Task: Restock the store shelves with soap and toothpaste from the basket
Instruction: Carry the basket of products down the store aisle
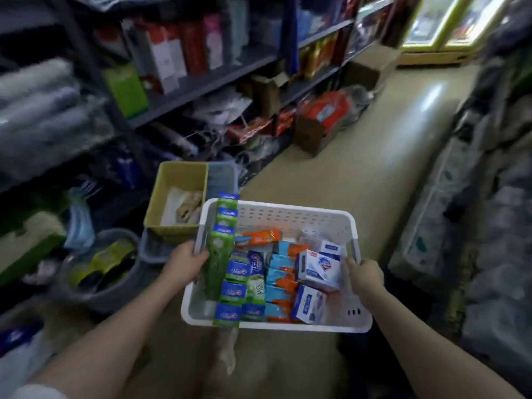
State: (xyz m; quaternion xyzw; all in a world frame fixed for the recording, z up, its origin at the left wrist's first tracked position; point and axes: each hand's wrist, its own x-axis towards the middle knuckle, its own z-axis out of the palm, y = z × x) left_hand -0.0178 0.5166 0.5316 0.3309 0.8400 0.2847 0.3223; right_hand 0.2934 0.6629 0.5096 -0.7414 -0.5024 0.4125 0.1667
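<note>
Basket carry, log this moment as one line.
stage: carrying | white basket: held by both hands | left hand: left rim | right hand: right rim | contents: toothpaste, soap boxes

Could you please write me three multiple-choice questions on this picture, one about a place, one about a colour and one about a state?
1. Where in the basket are the soap boxes?
A. on the person's right side
B. on the person's left side
C. under the toothpaste

2. What colour is the basket?
A. yellow
B. white
C. black

3. What is the left hand doing?
A. hanging loose
B. pointing at a shelf
C. gripping the basket's edge

Answers:
1 A: the white-and-blue soap boxes lie beside the right hand, and the toothpaste lies toward the left.
2 B: its slotted walls and rim are white.
3 C: its fingers curl over the left rim, as the right hand does on its side.
</note>
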